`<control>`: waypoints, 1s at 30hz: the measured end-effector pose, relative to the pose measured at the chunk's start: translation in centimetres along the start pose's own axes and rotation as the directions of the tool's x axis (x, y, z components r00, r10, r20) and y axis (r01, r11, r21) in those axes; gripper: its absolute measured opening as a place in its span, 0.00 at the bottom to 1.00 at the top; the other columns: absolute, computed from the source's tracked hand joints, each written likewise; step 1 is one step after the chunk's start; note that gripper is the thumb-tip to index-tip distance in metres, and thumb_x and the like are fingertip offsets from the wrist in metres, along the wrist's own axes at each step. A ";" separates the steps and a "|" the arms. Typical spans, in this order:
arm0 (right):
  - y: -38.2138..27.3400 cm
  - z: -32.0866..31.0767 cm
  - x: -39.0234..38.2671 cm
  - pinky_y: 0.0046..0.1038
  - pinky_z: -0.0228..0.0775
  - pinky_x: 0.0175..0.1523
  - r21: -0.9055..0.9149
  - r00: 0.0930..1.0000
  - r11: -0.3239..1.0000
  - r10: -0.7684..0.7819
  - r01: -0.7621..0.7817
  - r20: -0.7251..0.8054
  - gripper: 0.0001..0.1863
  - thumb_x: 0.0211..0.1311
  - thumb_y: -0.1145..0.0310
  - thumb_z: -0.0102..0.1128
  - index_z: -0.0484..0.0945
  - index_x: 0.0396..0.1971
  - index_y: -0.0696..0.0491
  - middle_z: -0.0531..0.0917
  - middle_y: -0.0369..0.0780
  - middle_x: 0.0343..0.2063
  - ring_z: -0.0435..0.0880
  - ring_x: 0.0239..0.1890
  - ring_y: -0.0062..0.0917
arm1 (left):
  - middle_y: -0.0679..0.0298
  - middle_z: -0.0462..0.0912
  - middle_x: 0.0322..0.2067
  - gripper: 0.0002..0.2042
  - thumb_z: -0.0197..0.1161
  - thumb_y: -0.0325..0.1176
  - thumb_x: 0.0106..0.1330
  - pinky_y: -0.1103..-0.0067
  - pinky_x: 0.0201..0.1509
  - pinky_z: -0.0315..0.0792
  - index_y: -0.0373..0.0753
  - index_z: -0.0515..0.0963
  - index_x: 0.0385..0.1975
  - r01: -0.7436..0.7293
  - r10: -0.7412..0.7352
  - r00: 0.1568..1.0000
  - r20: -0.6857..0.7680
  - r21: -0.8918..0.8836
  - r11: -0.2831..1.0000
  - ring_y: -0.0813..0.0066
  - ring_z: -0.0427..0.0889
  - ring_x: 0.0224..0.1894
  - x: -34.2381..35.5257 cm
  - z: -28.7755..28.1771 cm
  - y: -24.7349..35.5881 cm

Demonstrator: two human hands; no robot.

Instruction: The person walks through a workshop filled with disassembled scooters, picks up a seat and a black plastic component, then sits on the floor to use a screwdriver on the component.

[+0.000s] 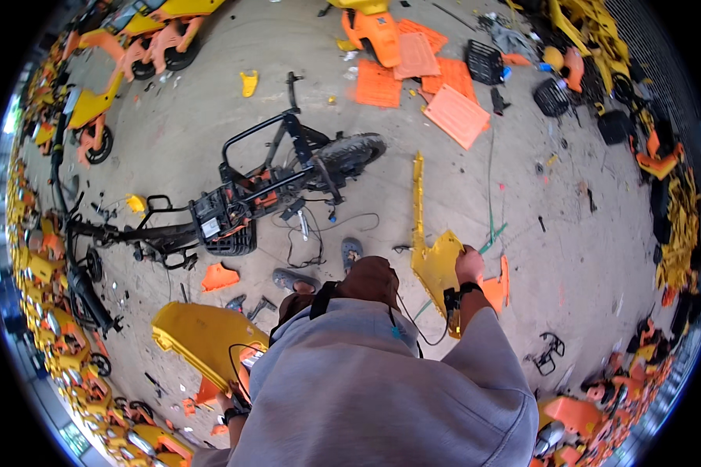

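Note:
My right hand (469, 266), stretched out to the right, is closed round the edge of a yellow plastic panel (438, 265) with a long narrow arm pointing away from me. At lower left my left hand (226, 403) is at the lower edge of a larger yellow body panel (206, 333). Its fingers are partly hidden, but they seem wrapped on that edge. Ahead of my feet lies a stripped black scooter frame (237, 191) on its side, its rear wheel (352, 154) to the right and loose cables (308, 233) beside it.
Orange flat panels (456, 115) and a black basket (484, 62) lie at the far right. A small orange piece (220, 277) and black brackets (262, 307) are near my shoes (294, 280). Yellow and orange scooters (97, 101) line the left; yellow parts (681, 226) are heaped along the right.

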State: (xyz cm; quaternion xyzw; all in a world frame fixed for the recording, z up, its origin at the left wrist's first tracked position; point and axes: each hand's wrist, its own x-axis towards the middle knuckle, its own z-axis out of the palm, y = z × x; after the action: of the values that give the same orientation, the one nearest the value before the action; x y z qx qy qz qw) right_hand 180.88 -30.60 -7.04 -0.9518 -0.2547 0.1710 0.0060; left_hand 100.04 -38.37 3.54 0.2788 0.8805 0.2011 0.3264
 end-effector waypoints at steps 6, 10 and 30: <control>1.4 1.6 -1.6 0.43 0.74 0.40 0.025 0.983 0.983 -0.183 0.183 -0.006 0.12 0.52 0.67 0.54 0.83 0.32 0.54 0.83 0.51 0.31 0.83 0.35 0.46 | 0.51 0.77 0.32 0.18 0.52 0.41 0.63 0.79 0.31 0.78 0.29 0.70 0.42 0.471 -0.487 0.807 0.335 -0.862 0.187 0.63 0.79 0.31 2.0 1.9 0.3; 1.3 2.1 -3.0 0.42 0.74 0.37 -0.017 0.988 0.990 -0.139 0.138 -0.069 0.12 0.53 0.65 0.57 0.80 0.34 0.55 0.84 0.48 0.30 0.83 0.33 0.45 | 0.51 0.77 0.32 0.17 0.54 0.39 0.60 0.73 0.32 0.79 0.30 0.71 0.41 0.336 -0.485 0.860 0.161 -0.893 0.299 0.59 0.80 0.30 1.7 3.8 -1.4; 0.3 0.7 -2.6 0.46 0.72 0.37 -0.095 0.977 0.973 -0.212 0.212 0.012 0.12 0.59 0.70 0.55 0.71 0.42 0.53 0.82 0.50 0.29 0.82 0.34 0.47 | 0.49 0.80 0.31 0.26 0.78 0.39 0.41 0.67 0.37 0.75 0.29 0.73 0.33 0.054 -0.171 0.969 -0.180 -0.521 0.852 0.54 0.81 0.37 1.2 7.2 -11.6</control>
State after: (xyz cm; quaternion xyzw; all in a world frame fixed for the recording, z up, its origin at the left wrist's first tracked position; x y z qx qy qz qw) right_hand 178.63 -32.18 -6.88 -0.9182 -0.3628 0.1577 -0.0217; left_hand 100.02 -45.22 -8.31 0.1058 0.8408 0.4376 0.3005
